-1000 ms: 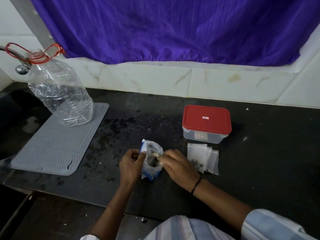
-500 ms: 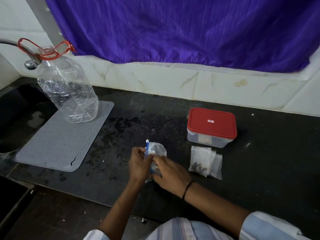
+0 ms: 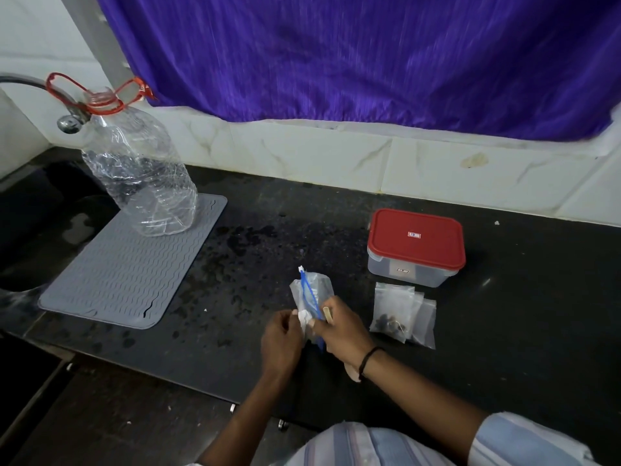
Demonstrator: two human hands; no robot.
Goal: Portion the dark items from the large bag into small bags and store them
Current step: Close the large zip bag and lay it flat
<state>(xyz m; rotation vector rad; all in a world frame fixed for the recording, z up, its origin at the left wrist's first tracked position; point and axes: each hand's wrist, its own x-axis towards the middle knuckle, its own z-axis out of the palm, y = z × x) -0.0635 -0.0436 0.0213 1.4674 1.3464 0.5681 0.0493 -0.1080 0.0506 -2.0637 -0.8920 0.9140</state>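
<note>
— If you look by the red-lid box (image 3: 416,245), how many small bags (image 3: 401,314) have dark bits inside?
— One, I think. So most of the job is left, and the box is shut.
— Where is the large bag (image 3: 311,294)?
— Up off the bench (image 3: 521,314), between both hands. The left hand (image 3: 280,341) pinches its edge, and the right hand (image 3: 339,331) curls round its blue strip.

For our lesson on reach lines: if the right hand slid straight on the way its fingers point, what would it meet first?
The right hand points up-left, so it would likely meet the zip bag it already pinches, then bare counter; depth is uncertain.
</note>
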